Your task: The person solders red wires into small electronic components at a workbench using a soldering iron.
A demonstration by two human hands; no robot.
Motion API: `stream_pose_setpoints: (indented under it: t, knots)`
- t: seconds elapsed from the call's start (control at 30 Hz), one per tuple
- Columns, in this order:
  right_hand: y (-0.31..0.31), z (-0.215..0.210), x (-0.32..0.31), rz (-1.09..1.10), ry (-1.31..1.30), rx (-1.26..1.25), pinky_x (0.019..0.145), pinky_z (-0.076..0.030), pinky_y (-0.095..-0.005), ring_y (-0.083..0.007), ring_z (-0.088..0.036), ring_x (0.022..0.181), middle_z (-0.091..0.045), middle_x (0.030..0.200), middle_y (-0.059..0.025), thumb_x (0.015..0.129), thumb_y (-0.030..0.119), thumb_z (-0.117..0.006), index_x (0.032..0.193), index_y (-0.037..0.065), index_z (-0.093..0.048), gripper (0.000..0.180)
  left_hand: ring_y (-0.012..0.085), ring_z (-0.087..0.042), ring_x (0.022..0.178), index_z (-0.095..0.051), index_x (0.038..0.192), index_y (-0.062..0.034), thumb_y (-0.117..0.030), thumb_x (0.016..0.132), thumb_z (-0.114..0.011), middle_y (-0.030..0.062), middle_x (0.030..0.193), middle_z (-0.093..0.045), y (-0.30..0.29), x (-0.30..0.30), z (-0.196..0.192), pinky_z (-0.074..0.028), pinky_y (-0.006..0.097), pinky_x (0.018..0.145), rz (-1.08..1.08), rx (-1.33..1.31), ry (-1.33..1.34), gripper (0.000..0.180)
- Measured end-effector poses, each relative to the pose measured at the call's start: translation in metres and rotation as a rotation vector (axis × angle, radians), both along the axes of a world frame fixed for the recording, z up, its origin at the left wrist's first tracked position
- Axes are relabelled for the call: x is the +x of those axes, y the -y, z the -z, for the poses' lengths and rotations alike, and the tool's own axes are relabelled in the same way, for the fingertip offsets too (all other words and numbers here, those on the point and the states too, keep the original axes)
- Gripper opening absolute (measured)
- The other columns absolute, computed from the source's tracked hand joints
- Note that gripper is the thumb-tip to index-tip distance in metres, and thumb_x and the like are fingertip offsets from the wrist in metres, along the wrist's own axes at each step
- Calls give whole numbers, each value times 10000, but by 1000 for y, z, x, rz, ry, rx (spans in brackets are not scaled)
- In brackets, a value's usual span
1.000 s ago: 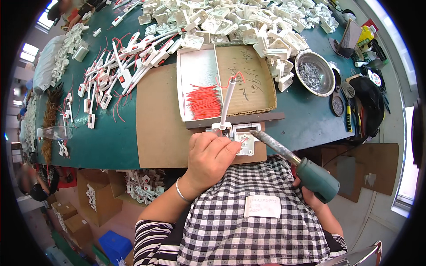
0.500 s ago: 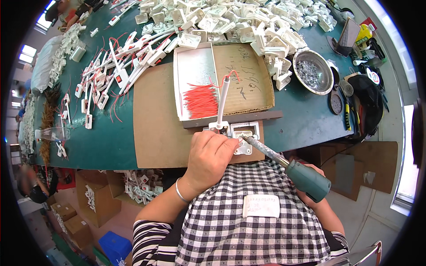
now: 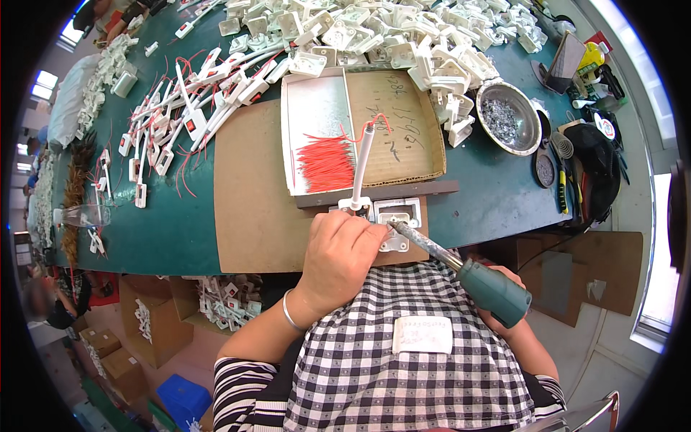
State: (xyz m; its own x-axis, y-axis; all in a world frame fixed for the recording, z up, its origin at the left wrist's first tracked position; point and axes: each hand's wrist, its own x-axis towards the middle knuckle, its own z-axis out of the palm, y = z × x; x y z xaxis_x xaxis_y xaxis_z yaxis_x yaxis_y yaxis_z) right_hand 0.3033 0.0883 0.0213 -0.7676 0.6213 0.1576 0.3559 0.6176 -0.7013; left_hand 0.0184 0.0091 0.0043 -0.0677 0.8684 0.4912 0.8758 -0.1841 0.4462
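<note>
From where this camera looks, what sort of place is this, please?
Probably an assembly workshop, judging by the large heap of white plastic housings, the loose bundle of thin red wires in an open cardboard tray, and the green-handled soldering iron held at a white plastic part.

The left hand (image 3: 338,252) covers whatever may lie under its fingertips. The iron (image 3: 494,291) hides most of the right hand (image 3: 502,329), and whether its tip touches the casing (image 3: 394,243) is too small to tell. The upper edge cuts off the white pile (image 3: 353,34), the lower edge the apron (image 3: 403,392). A person (image 3: 60,308) at far left is blurred.
</note>
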Motion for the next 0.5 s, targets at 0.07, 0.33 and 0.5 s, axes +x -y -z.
stream_pose_setpoints:
  t: [0.07,0.33,0.5]
  knots:
    - [0,-2,-1,-3,32,10,702,-509,-343,-271,-643,779,-648,885,-111,674,144,-717,971,6,-594,350,218,-508,730,-640,816,-65,-66,684,-729,29,765,-579,-1,0,-1,-404,343,666,6,-10,3,159]
    - [-1,-3,-4,-30,-13,41,683,-512,-348,-279,-646,751,-649,879,-118,666,117,-727,983,3,-574,370,221,-508,736,-642,821,-56,-60,687,-723,35,764,-580,-1,0,-4,-404,342,670,5,-37,-7,157]
    - [0,-2,-2,-16,6,58,682,-512,-351,-280,-647,753,-653,873,-116,668,117,-727,986,3,-576,370,223,-506,739,-641,826,-54,-61,688,-722,37,765,-577,0,0,-4,-402,342,674,6,-46,-9,159]
